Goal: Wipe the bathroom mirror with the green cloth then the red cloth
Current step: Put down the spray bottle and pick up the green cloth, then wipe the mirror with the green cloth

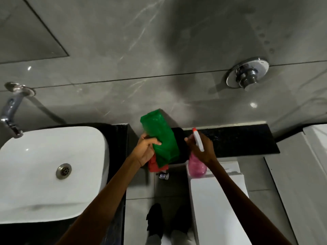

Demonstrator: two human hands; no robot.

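Your left hand (146, 149) is closed on both cloths at once: the green cloth (161, 137) stands up out of the grip, its free end rising toward the wall side of the black bench (244, 140), while the red cloth (155, 165) bunches out below your palm, toward you. Both hang in the air just off the bench's left end, over the gap between it and the white basin (53, 167); neither seems to rest on anything.

Your right hand (201, 149) is wrapped round the neck of the pink spray bottle (196, 167), above the front edge of the bench.

Expect the cloths to be light, soft and floppy, with no stiffness of their own, so the loose green end will likely fold over once you move. Judged from here, you would do better to gather the green one into a pad against your palm than to pinch it by an edge. With both held in one fist, the red one could slip free or drag along. The mirror is not clearly in view.
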